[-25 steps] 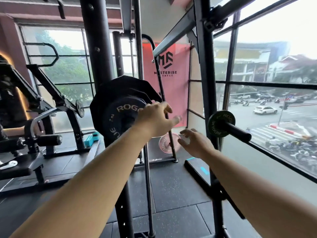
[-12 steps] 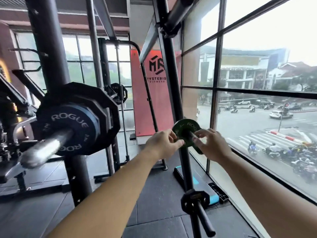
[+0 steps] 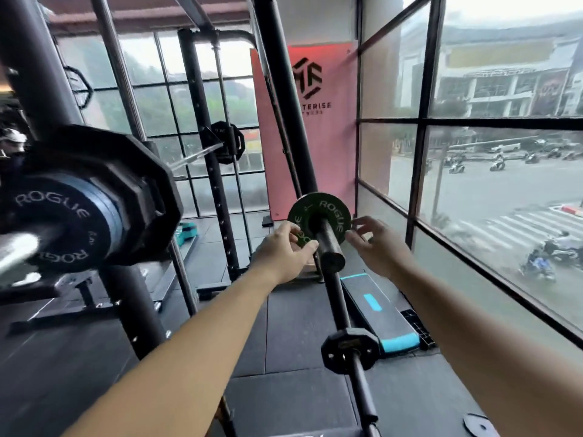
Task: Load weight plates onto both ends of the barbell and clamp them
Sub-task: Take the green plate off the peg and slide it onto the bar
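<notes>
A small green Rogue plate (image 3: pixel 328 206) sits on a black storage peg (image 3: pixel 328 244) of the rack upright, near the window. My left hand (image 3: pixel 284 253) grips its lower left rim, thumb on the face. The fingertips of my right hand (image 3: pixel 375 247) pinch its right rim. At the left, the barbell sleeve (image 3: pixel 15 250) points toward me, carrying a black Rogue plate (image 3: pixel 63 222) in front of a larger many-sided black plate (image 3: pixel 142 190). No clamp is visible on the sleeve.
A lower peg holds a small black plate (image 3: pixel 350 350). A black and cyan step platform (image 3: pixel 381 313) lies on the floor by the window wall (image 3: pixel 419 171). Rack uprights (image 3: pixel 284 99) stand around me. Another plate (image 3: pixel 479 425) lies at the bottom right.
My view has swung right, from the loaded barbell end to the storage peg. Both hands left the barbell plates, reached the green plate and now hold its rim.
</notes>
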